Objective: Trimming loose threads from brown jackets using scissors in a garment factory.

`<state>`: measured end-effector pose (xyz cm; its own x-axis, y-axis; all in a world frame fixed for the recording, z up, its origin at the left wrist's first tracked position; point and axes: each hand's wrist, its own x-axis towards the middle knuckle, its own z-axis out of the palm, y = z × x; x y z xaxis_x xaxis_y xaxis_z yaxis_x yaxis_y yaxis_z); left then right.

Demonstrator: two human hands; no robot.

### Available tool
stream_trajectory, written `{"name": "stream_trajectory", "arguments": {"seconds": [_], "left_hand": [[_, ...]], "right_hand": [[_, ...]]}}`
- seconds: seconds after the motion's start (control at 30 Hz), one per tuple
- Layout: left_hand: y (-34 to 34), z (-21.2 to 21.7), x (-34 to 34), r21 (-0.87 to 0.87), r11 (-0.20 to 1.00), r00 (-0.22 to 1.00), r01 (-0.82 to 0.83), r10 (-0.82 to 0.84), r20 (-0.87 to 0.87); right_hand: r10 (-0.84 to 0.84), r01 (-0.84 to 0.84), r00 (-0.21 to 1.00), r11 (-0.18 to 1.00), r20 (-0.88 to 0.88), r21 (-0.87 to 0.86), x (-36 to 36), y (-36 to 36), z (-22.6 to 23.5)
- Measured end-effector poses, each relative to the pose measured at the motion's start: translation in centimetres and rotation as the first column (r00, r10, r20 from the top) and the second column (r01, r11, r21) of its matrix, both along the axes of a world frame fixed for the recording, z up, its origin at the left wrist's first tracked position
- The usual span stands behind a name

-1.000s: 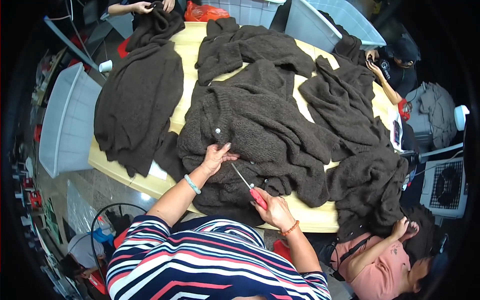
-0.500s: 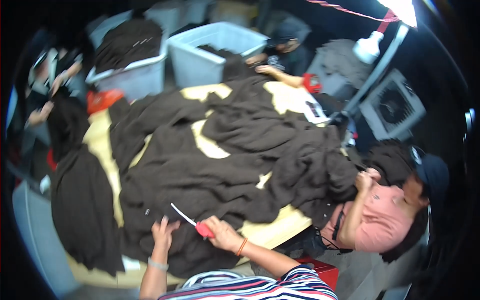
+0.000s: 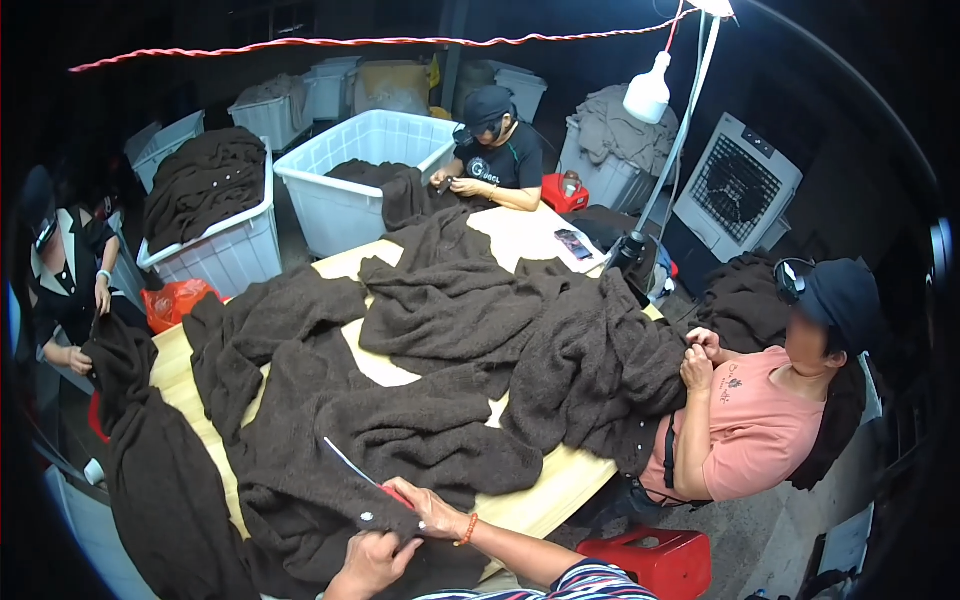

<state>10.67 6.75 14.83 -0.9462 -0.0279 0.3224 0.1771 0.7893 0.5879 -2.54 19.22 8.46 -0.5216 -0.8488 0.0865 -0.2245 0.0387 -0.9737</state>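
Wooden table point(image 3: 560, 480) heaped with dark knitwear: left hand point(image 3: 372, 562) pinches the nearest cardigan point(image 3: 330, 480) at its buttoned edge, right hand point(image 3: 432, 510) grips red-handled scissors point(image 3: 362, 474); most garments apparently await trimming.

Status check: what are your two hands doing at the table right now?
Left hand pinching dark knit garment edge. Right hand gripping red-handled scissors, blades over the fabric. More dark garments heaped beyond.
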Motion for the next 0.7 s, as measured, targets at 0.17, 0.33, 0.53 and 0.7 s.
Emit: {"name": "stream_trajectory", "arguments": {"seconds": [0.17, 0.33, 0.53, 0.7], "left_hand": [[-5.5, 0.3, 1.6, -0.101, 0.944, 0.947, -0.313, 0.302, -0.113], [-11.1, -0.2, 1.7, -0.343, 0.769, 0.832, -0.539, 0.55, -0.074], [-17.6, -3.8, 2.7, -0.262, 0.894, 0.882, -0.363, 0.42, 0.212], [-19.2, -3.2, 2.6, -0.196, 0.912, 0.872, -0.361, 0.404, 0.276]], "right_hand": [[-0.17, 0.175, 0.984, 0.979, -0.054, 0.107, -1.2, 2.9, 3.5], [-0.271, 0.282, 0.951, 0.957, -0.149, 0.059, -1.7, 4.9, 5.6], [-0.344, 0.376, 0.86, 0.926, -0.377, 0.014, -1.7, 8.4, 8.2], [-0.331, 0.381, 0.846, 0.924, -0.418, 0.039, -1.4, 10.3, 10.2]]}}
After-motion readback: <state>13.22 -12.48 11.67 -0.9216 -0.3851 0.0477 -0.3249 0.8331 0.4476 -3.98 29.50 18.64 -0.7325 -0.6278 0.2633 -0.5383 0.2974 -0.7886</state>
